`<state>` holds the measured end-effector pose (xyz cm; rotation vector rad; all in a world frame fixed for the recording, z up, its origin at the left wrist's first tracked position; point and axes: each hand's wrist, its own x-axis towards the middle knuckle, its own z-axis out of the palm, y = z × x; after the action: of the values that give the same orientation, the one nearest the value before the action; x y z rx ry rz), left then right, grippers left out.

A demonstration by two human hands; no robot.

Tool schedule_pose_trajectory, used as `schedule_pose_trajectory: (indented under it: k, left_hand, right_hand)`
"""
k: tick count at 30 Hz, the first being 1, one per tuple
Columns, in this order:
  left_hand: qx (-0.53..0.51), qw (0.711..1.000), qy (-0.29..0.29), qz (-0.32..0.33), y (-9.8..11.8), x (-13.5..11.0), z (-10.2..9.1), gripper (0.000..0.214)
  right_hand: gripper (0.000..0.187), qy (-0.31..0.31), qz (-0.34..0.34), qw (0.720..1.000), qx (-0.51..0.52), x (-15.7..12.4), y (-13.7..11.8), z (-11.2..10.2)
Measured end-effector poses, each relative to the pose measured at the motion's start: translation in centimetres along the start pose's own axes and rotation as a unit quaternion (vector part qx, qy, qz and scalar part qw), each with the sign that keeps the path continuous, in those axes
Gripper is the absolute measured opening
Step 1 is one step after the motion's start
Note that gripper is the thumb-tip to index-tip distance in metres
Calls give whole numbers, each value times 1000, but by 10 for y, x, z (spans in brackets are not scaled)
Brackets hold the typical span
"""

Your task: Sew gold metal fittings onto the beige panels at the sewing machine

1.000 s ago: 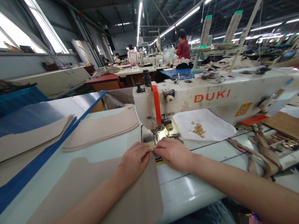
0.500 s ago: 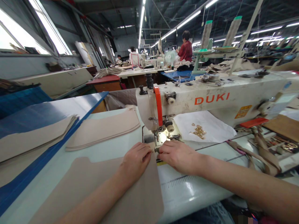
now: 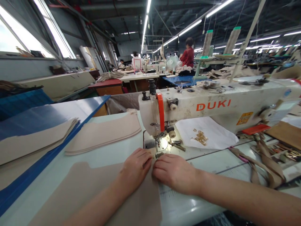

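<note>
A large beige fabric panel (image 3: pixel 94 185) lies on the pale table, its right edge just in front of the sewing machine (image 3: pixel 183 106). My left hand (image 3: pixel 137 164) is closed at the panel's upper right, with a small beige tab (image 3: pixel 152 152) showing at its fingertips. Curled fingers of my right hand (image 3: pixel 175 172) press on the panel's right edge, close beside the left hand. What lies under those fingers is hidden. Just beyond both hands are the needle plate (image 3: pixel 162 143) and the presser foot.
Small gold rings (image 3: pixel 200 138) rest on a white cloth (image 3: pixel 218 133) under the machine arm. Stacked beige panels (image 3: pixel 105 133) lie behind the left hand, more on a blue table (image 3: pixel 77 110). Straps (image 3: pixel 270 157) hang at right. A person in red (image 3: pixel 188 56) stands further back.
My right hand has drawn back from the needle plate toward me and slightly left, onto the panel's edge. My left hand stays almost in place. The view has tilted slightly.
</note>
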<state>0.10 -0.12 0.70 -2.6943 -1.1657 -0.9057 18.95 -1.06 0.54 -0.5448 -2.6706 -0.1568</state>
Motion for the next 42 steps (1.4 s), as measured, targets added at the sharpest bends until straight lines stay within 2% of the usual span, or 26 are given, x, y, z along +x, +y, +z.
schedule_pose_trajectory:
  k: [4, 23, 34, 42]
  left_hand:
    - [0, 1000, 13, 11, 1, 0, -1, 21]
    - [-1, 1000, 16, 19, 1, 1, 2, 19]
    - [-13, 1000, 12, 3, 1, 0, 3, 19]
    - [-18, 1000, 18, 5, 2, 0, 3, 20]
  right_hand:
    - [16, -22, -7, 1000, 15, -1, -1, 3]
    - [23, -10, 1, 999, 33, -1, 0, 3]
    - [10, -3, 76, 997, 19, 2, -2, 5]
    - [8, 5, 78, 997, 19, 1, -4, 7]
